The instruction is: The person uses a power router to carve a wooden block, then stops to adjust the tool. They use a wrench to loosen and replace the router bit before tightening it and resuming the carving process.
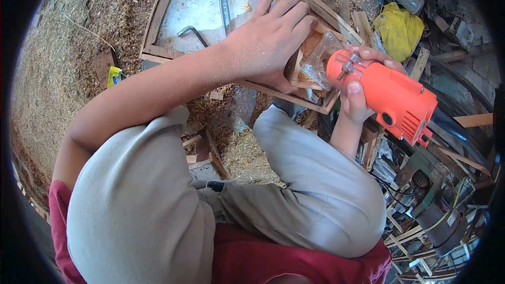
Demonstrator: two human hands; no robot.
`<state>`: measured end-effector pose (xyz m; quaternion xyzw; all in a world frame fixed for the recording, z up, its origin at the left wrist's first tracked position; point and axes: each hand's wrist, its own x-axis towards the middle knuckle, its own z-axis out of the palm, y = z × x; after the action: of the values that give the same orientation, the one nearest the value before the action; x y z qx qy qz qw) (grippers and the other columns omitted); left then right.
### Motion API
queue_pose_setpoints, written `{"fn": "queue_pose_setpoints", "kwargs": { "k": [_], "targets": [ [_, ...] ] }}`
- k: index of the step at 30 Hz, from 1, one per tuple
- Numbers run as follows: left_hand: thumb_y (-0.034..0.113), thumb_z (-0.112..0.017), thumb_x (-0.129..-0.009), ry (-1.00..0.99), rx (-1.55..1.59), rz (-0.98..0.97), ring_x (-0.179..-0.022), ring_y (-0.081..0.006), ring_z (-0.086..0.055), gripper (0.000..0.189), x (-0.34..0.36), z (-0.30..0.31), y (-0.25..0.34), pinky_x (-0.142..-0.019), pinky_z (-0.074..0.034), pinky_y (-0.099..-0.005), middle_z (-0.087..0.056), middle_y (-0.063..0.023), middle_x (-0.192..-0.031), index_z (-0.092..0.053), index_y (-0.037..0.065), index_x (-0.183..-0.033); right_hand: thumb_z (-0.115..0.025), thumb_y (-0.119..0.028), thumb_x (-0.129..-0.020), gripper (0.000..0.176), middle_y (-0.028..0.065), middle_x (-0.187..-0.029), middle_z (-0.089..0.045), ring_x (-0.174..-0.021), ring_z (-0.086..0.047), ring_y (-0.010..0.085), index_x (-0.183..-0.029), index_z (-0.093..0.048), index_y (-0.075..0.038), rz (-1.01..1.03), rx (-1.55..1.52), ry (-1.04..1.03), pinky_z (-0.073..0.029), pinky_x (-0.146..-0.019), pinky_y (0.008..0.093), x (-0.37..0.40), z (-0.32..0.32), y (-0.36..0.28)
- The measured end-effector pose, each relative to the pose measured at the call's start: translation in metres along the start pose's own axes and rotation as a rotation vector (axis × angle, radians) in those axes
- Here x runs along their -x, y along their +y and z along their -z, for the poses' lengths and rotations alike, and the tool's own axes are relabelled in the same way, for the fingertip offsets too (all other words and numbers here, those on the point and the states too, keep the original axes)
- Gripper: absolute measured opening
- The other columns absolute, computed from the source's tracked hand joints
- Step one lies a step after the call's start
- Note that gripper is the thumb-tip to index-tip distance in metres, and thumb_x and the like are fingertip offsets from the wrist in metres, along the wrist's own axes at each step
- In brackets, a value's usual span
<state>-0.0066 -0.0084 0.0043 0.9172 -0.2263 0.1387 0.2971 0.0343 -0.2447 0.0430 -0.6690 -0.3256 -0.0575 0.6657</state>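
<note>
Right hand (357, 100) is clenched around the orange trim router (392, 100). The thumb lies on the near side of the body and the fingers wrap over the far side, just behind the clear base (318, 60). The router is tilted: base toward the upper left, tail and black cord end toward the lower right. The base sits against a small wooden block (301, 66) at the right corner of the curved wooden frame (163, 5).

Left hand (268, 39) is palm down on that same corner, fingers stretched flat over the wood, thumb along the near rail. It is pressing, not wrapped around anything. Its fingertips are just beside the router's base, and the block shows between the two hands.

Inside the frame is a white panel (194, 0) with a wrench (224, 2) and a hex key (192, 32) lying on it, both well apart from the hands. Sawdust (47, 58) covers the ground on the left. A yellow cloth (398, 29) lies beyond the router, among scrap wood. The person's bent knees fill the lower part of the view, below the frame.
</note>
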Motion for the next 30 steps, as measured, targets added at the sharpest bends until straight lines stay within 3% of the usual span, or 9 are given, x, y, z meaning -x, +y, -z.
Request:
{"fn": "queue_pose_setpoints", "kwargs": {
  "k": [2, 12, 15, 20, 23, 30],
  "targets": [
    [0.058, -0.094, -0.046, -0.015, -0.002, 0.008, -0.136, -0.0355, -0.046, 0.111, -0.0007, 0.0000, -0.0002, -0.122, -0.021, -0.0584, -0.054, -0.0173, -0.129, -0.055, -0.005, -0.128, -0.076, -0.006, -0.078, 0.068, 0.0207, -0.120, -0.065, -0.109, -0.066, 0.0396, -0.138, -0.045, -0.013, -0.018, 0.032, 0.010, -0.054, -0.099, 0.0611, 0.0013, 0.0002, -0.0006],
    [0.057, -0.094, -0.046, -0.003, -0.005, 0.013, -0.135, -0.0339, -0.047, 0.109, -0.0008, -0.0009, -0.0009, -0.121, -0.022, -0.0573, -0.053, -0.0155, -0.127, -0.055, -0.004, -0.127, -0.075, -0.004, -0.078, 0.068, 0.0206, -0.121, -0.064, -0.109, -0.066, 0.0391, -0.139, -0.044, -0.013, -0.061, 0.017, 0.074, -0.054, -0.099, 0.0605, 0.0021, -0.0029, -0.0015],
    [0.044, -0.095, -0.042, 0.063, 0.045, 0.010, -0.132, -0.0380, -0.047, 0.104, 0.0005, -0.0033, -0.0008, -0.121, -0.025, -0.0563, -0.053, -0.0180, -0.127, -0.052, -0.003, -0.124, -0.074, -0.004, -0.079, 0.068, 0.0204, -0.122, -0.063, -0.111, -0.065, 0.0387, -0.138, -0.044, -0.012, -0.069, 0.015, 0.091, -0.054, -0.100, 0.0605, 0.0039, -0.0018, -0.0007],
    [0.046, -0.096, -0.041, 0.061, 0.044, 0.017, -0.131, -0.0378, -0.047, 0.108, 0.0013, -0.0020, -0.0001, -0.121, -0.025, -0.0560, -0.053, -0.0177, -0.128, -0.051, -0.003, -0.127, -0.073, -0.005, -0.079, 0.066, 0.0202, -0.122, -0.062, -0.111, -0.065, 0.0381, -0.138, -0.044, -0.011, -0.080, 0.027, 0.118, -0.053, -0.101, 0.0604, 0.0049, -0.0011, -0.0025],
    [0.048, -0.095, -0.042, 0.058, 0.052, 0.013, -0.131, -0.0374, -0.048, 0.111, 0.0009, -0.0008, 0.0000, -0.121, -0.025, -0.0558, -0.053, -0.0172, -0.127, -0.051, -0.003, -0.130, -0.079, 0.000, -0.079, 0.074, 0.0206, -0.125, -0.062, -0.112, -0.065, 0.0344, -0.141, -0.040, -0.011, -0.060, 0.009, 0.110, -0.055, -0.100, 0.0550, 0.0056, 0.0028, -0.0014],
    [0.050, -0.095, -0.042, 0.082, 0.063, 0.015, -0.129, -0.0371, -0.048, 0.111, 0.0025, -0.0023, -0.0006, -0.120, -0.026, -0.0566, -0.053, -0.0160, -0.126, -0.053, -0.002, -0.131, -0.080, -0.001, -0.078, 0.073, 0.0222, -0.121, -0.064, -0.109, -0.066, 0.0351, -0.139, -0.041, -0.011, -0.026, 0.005, 0.096, -0.056, -0.099, 0.0552, 0.0058, 0.0015, -0.0036]
  ]
}}
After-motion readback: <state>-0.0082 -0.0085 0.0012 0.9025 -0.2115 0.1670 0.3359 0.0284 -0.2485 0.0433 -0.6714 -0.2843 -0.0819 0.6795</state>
